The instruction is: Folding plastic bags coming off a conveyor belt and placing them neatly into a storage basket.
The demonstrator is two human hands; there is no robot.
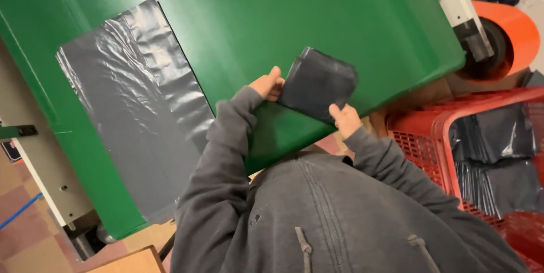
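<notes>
Head cam looks down over the person's grey zip hoodie (334, 216), which fills the lower middle and hides the near edge of the green worktop (272, 12). Left hand (267, 85) and right hand (345, 119) both hold a folded dark grey plastic bag (318, 83), raised just above the worktop's near edge. Left grip: thumb on top at the bag's left edge, pinching it; the other fingers are behind the bag, not visible. Right grip: thumb pressed on the bag's lower right corner, pinching it; fingers underneath are likewise hidden. Both wrists disappear into the hoodie cuffs. A second bag, a flat unfolded grey plastic bag (136, 109), lies spread and wrinkled on the worktop well to the left; its lower end is cut off by the left sleeve. To the right, a red plastic crate (430, 131) holds a stack of folded dark bags (498, 154); the crate runs out of frame at right and bottom, so the count is unclear. Top right, an orange roll (518, 32) on a white machine bracket (459, 1), partly cropped. Tiled floor (22, 227) shows at bottom left.
</notes>
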